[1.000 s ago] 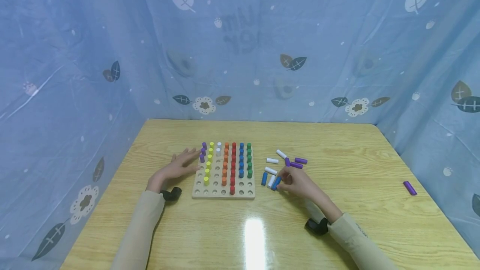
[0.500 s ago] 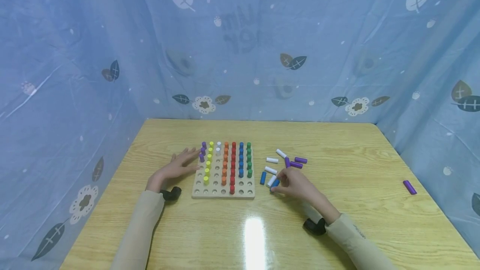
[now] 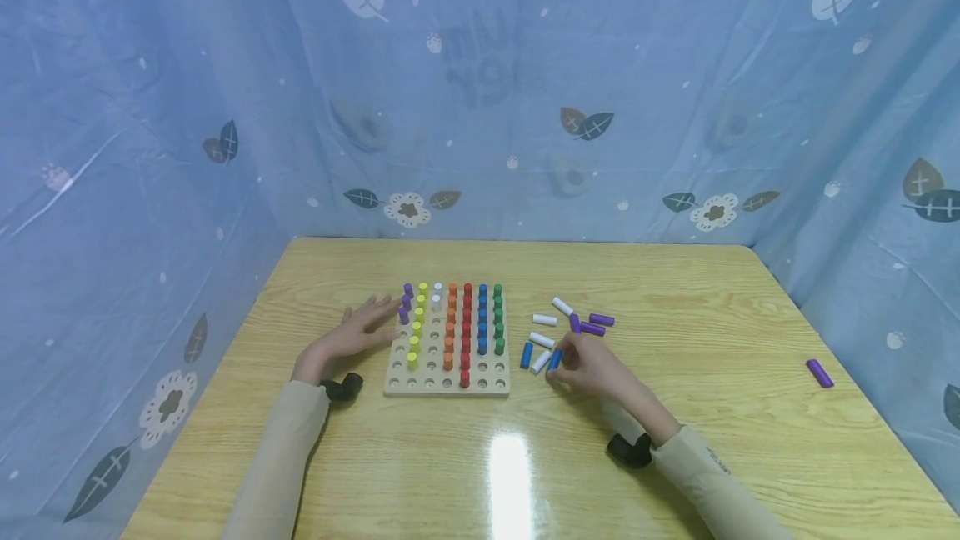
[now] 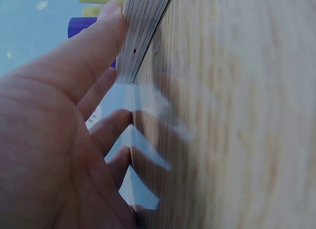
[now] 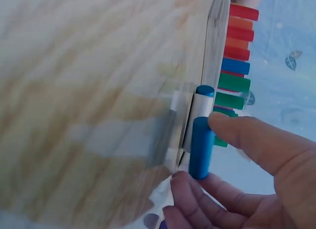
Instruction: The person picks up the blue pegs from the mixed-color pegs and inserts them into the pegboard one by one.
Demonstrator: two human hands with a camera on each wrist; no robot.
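Observation:
My right hand point(image 3: 596, 365) pinches a blue peg point(image 3: 555, 359) at the right of the pegboard. In the right wrist view the thumb is at one end of that blue peg point(image 5: 200, 147) and the fingertips are at the other. Just left of it lie a white peg point(image 3: 541, 362) and another blue peg point(image 3: 527, 355). My left hand point(image 3: 352, 336) has its fingers spread along the left edge of the wooden pegboard point(image 3: 438, 391), the thumb touching its side. Standing pegs fill much of the board in purple, yellow, white, orange, red, blue and green columns; its near holes are mostly bare.
Several more white pegs point(image 3: 544, 320) and purple pegs point(image 3: 602, 320) lie loose beyond my right hand. One purple peg point(image 3: 820, 373) lies apart near the table's right edge. A blue patterned curtain point(image 3: 510, 90) surrounds the wooden table point(image 3: 390, 473) at the back and sides.
The right hand has drawn the blue peg slightly left and nearer, then right and away, opening a gap from the white peg beside it. The left hand has stayed in place.

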